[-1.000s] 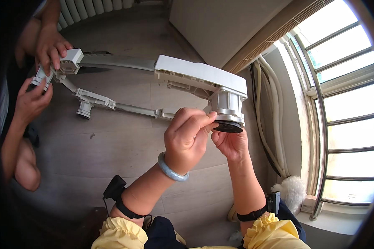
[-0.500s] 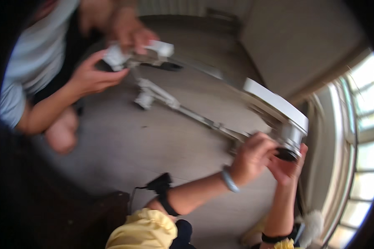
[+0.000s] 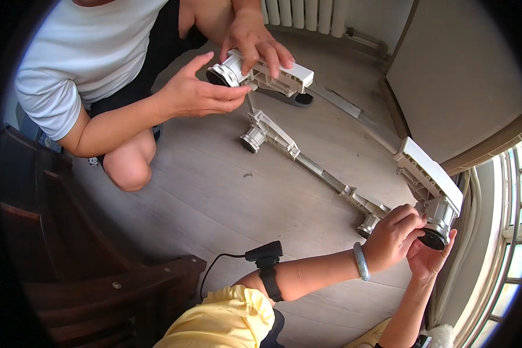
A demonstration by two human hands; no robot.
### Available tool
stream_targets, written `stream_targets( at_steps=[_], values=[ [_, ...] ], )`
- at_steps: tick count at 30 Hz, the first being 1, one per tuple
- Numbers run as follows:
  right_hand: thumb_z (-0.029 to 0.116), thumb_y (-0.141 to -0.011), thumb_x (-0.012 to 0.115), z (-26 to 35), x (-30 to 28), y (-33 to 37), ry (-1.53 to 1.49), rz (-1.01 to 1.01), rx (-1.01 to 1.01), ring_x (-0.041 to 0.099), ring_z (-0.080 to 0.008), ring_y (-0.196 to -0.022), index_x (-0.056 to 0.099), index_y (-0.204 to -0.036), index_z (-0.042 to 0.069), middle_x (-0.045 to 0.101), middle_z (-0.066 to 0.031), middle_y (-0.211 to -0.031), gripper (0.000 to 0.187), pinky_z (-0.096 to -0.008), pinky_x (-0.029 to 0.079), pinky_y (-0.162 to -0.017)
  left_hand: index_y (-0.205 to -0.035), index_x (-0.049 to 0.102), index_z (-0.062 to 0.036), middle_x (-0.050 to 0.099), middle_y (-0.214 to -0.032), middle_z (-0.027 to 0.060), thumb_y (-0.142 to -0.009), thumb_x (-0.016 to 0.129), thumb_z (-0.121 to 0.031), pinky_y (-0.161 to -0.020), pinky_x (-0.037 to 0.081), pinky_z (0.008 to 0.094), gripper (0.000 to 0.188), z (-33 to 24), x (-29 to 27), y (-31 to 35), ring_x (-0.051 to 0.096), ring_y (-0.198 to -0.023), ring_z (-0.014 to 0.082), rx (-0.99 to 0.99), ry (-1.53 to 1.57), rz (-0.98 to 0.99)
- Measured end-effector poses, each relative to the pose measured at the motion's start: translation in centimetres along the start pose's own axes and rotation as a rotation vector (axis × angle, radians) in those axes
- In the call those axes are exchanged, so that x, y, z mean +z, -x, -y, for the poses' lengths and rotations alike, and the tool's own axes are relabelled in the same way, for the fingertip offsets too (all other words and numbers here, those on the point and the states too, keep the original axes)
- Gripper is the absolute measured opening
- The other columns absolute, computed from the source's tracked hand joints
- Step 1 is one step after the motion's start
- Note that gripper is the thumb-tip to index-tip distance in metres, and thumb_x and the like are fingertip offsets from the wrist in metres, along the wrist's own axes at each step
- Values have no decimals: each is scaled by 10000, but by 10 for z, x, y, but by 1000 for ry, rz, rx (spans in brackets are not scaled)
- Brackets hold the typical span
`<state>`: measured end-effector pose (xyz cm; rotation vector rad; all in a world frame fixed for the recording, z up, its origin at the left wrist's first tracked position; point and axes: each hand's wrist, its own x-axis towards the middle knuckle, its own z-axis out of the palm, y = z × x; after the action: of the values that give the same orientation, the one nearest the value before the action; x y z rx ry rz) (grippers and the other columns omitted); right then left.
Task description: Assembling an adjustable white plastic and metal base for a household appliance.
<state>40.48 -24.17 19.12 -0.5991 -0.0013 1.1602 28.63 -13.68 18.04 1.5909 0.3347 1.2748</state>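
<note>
A white appliance stand [image 3: 432,168] with sliding metal bars is tipped up off the floor at its near right corner. A silver adjustable foot [image 3: 442,213] with a black round pad hangs under that corner. My left hand [image 3: 393,236] has its fingers closed in a pinch at the foot's left side, the fingertips partly hidden. Below and to the right, my right hand [image 3: 428,256] cups the pad, fingers curled around its edge. At the far end, a co-worker's two hands [image 3: 200,95] hold another corner [image 3: 275,75] with a similar foot.
A dark wooden chair [image 3: 122,284] stands at the lower left. A radiator [image 3: 304,13] is at the back, a large pale panel [image 3: 464,75] at the right, and a barred window [image 3: 513,249] beyond. A dark slipper [image 3: 300,98] lies near the co-worker.
The view has swung left and sharpened, so everything appears shifted rightward. My hands stay at the same foot. The co-worker's upper hand now rests with fingers spread over the far corner.
</note>
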Motion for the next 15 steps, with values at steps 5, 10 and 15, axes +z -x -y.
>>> stream_targets(
  at_steps=[5, 10, 15],
  values=[
    [487, -899, 552, -4, 12, 3, 56, -32, -39, 600, -226, -1006, 519, -1267, 107, 624, -100, -1159, 530, -360, 485, -851, -991, 593, -6, 543, -933, 111, -745, 666, 56, -690, 510, 364, 264, -1, -1, 6, 587, -835, 273, -50, -13, 40],
    [524, -913, 504, -23, 43, 10, 125, -6, -36, 616, -232, -974, 539, -1240, 100, 636, -99, -1133, 537, -351, 490, -829, -984, 589, -5, 526, -962, 120, -772, 645, 34, -695, 510, 369, 222, 0, -12, 12, 579, -856, 278, -60, -95, 67],
    [566, -910, 473, -30, 48, 23, 165, -176, -154, 625, -212, -946, 559, -1193, 104, 646, -123, -1078, 548, -322, 507, -778, -1002, 594, -17, 523, -1009, 119, -762, 651, 25, -791, 486, 393, 250, 1, -13, 18, 558, -952, 303, -41, -115, 153]
  ],
)
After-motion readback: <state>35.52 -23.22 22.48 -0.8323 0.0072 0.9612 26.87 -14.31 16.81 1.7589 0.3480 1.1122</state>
